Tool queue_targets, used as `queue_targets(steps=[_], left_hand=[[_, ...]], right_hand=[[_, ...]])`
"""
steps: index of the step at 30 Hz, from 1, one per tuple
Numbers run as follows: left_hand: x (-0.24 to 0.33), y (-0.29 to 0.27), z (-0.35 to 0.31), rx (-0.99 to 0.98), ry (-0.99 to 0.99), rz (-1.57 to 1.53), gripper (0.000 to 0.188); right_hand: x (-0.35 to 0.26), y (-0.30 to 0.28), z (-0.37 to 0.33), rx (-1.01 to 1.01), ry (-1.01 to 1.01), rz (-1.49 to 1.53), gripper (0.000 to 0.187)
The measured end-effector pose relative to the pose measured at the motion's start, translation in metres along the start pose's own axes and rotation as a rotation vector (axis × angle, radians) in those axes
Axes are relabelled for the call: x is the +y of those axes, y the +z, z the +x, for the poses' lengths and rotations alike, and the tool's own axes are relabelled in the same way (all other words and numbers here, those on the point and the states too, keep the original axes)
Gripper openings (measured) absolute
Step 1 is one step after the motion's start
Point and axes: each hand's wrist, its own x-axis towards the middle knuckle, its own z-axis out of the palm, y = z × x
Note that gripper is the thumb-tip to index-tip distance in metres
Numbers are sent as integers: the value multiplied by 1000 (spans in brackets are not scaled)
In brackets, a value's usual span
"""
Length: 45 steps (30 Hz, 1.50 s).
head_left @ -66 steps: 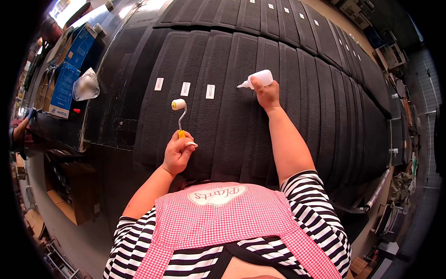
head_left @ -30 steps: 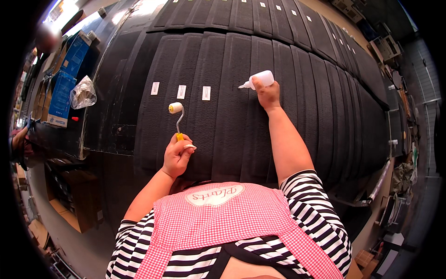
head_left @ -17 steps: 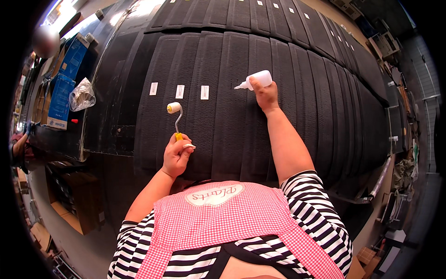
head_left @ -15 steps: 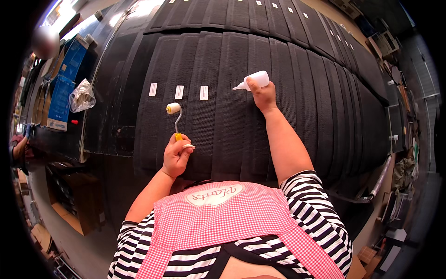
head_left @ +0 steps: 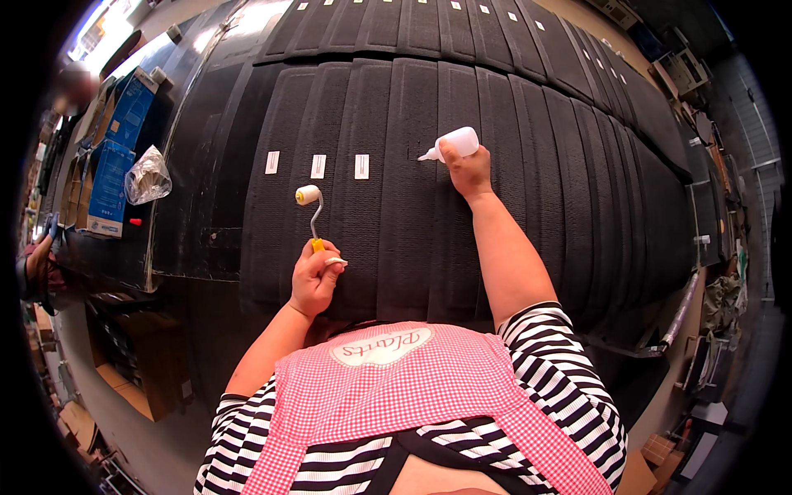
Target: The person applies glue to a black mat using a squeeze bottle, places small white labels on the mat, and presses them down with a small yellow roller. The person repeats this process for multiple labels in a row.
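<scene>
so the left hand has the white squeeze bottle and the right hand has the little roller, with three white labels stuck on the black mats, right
Not quite: the hands are swapped. In the head view the left hand grips the small roller by its yellow handle, and the right hand holds the white squeeze bottle, nozzle pointing left over the black mats. The three white labels do sit in a row on the mats.

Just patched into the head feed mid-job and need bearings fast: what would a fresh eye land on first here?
A wide bench of long black ribbed mats fills the view, with three small white labels in a row left of centre. The right hand holds a white squeeze bottle, nozzle down on a mat. The left hand, nearer the body, grips a small yellow-handled roller.
</scene>
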Motion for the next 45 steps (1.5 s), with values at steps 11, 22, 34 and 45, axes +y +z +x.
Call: queue_targets(steps=[11,22,34,45], left_hand=[[6,2,2,18,-40,-38,8],[2,0,2,6,-17,-11,8],[3,1,1,11,-21,-20,10],[3,0,3,3,-6,-11,10]], right_hand=[[-3,22,16,190,-19,-212,48],[-7,22,13,181,-39,-161,44],[-3,21,11,117,-10,-163,42],[1,16,16,149,-42,-170,37]])
